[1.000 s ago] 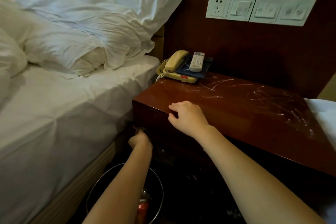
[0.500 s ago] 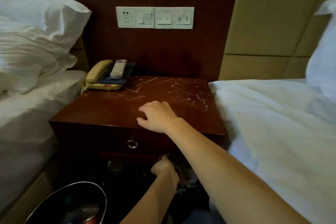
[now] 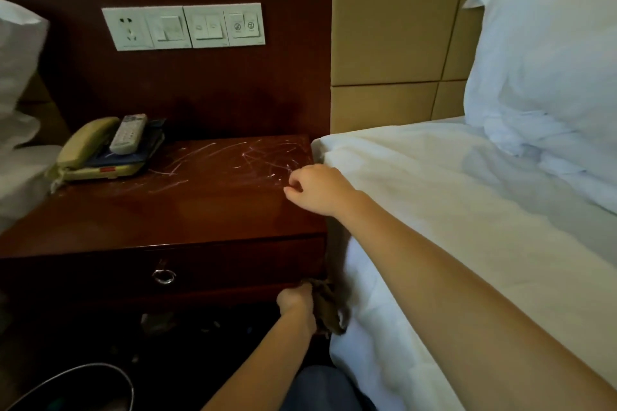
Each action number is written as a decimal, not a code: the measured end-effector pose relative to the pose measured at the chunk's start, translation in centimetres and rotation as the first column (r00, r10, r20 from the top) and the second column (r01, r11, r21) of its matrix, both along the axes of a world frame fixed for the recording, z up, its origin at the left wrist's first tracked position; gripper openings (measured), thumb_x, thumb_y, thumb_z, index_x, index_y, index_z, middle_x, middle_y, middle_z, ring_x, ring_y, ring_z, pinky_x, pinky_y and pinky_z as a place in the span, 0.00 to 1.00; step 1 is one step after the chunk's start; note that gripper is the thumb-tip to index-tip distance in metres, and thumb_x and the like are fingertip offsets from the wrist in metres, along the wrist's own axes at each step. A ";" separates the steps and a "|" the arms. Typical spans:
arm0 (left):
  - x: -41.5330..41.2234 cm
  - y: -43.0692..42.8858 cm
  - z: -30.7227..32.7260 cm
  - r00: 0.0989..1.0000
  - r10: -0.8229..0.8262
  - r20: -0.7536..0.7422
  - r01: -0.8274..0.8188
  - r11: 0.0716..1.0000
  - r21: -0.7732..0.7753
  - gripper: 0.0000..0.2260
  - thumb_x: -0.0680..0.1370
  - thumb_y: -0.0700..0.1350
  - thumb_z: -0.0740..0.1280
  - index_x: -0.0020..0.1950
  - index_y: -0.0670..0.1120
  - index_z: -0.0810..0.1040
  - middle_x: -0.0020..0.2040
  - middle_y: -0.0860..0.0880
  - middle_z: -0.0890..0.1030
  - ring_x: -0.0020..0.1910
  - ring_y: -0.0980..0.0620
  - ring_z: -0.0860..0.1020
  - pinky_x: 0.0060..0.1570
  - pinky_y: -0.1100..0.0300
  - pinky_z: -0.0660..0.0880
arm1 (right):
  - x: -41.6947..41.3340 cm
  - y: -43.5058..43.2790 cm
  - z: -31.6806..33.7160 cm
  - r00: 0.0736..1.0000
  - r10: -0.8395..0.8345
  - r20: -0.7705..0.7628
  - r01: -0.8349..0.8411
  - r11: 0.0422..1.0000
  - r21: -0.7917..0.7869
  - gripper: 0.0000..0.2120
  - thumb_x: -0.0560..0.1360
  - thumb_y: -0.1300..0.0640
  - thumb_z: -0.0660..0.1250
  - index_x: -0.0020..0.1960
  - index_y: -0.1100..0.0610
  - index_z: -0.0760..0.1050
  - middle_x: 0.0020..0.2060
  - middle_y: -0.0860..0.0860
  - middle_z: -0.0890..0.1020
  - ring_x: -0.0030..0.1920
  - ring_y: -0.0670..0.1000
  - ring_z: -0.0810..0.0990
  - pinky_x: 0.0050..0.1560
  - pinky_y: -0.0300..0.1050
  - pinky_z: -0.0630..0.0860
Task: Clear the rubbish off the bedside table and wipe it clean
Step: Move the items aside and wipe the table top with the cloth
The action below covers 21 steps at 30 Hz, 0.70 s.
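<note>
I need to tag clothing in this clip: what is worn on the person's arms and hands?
Nothing shows on either: the left hand and right hand are bare, without gloves, rings, watch or bracelet. Both forearms are uncovered as far as the frame shows; no sleeve is in view.

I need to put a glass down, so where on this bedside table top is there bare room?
The dark wooden bedside table is bare across its front and middle, bordered by the yellow corded telephone at back left and the right hand at the right edge. The back left corner is crowded: the grey remote control lies on the phone.
</note>
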<state>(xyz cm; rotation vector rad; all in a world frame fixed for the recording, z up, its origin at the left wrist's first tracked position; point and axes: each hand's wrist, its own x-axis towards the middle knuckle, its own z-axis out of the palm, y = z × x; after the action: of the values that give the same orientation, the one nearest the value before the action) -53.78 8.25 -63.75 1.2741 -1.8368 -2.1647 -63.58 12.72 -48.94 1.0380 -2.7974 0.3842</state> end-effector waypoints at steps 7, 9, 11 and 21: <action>1.3 1.8 3.5 0.938 -0.315 -0.142 0.212 0.849 -0.483 0.05 0.77 0.42 0.67 0.43 0.48 0.72 0.42 0.50 0.77 0.49 0.49 0.78 0.46 0.60 0.73 | 0.6 -0.6 1.0 0.998 0.057 -0.032 -0.056 0.998 0.017 0.15 0.79 0.48 0.58 0.52 0.57 0.78 0.45 0.52 0.80 0.47 0.52 0.78 0.50 0.52 0.76; 1.2 1.3 5.1 0.826 -0.537 -0.168 0.217 0.580 -0.785 0.04 0.77 0.41 0.66 0.48 0.48 0.71 0.48 0.53 0.74 0.49 0.56 0.75 0.48 0.66 0.71 | 0.5 -0.3 1.5 0.997 0.050 -0.053 -0.050 0.999 0.010 0.16 0.79 0.48 0.58 0.53 0.57 0.78 0.46 0.52 0.80 0.48 0.52 0.77 0.49 0.50 0.76; 0.6 -0.1 6.3 0.702 -0.708 -0.077 0.073 0.179 -0.981 0.09 0.75 0.40 0.68 0.53 0.45 0.73 0.51 0.51 0.74 0.50 0.55 0.75 0.49 0.66 0.71 | 0.5 0.0 1.7 0.996 0.042 -0.074 -0.043 0.999 -0.008 0.16 0.79 0.48 0.58 0.55 0.57 0.78 0.47 0.52 0.80 0.48 0.51 0.78 0.49 0.50 0.77; -1.9 -3.0 7.5 0.578 -0.395 0.714 -0.126 -0.908 -0.399 0.23 0.67 0.53 0.73 0.60 0.47 0.79 0.58 0.49 0.81 0.64 0.47 0.75 0.66 0.46 0.67 | 0.2 1.2 1.3 0.991 0.030 -0.131 -0.033 0.999 -0.016 0.16 0.80 0.49 0.57 0.56 0.57 0.78 0.48 0.52 0.80 0.48 0.52 0.78 0.45 0.43 0.73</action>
<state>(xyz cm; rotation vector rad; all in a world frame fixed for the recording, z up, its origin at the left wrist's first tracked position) -55.70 5.21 -56.23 -0.8922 -2.5199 0.9834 -63.33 13.89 -47.61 1.0639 -2.6603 0.3311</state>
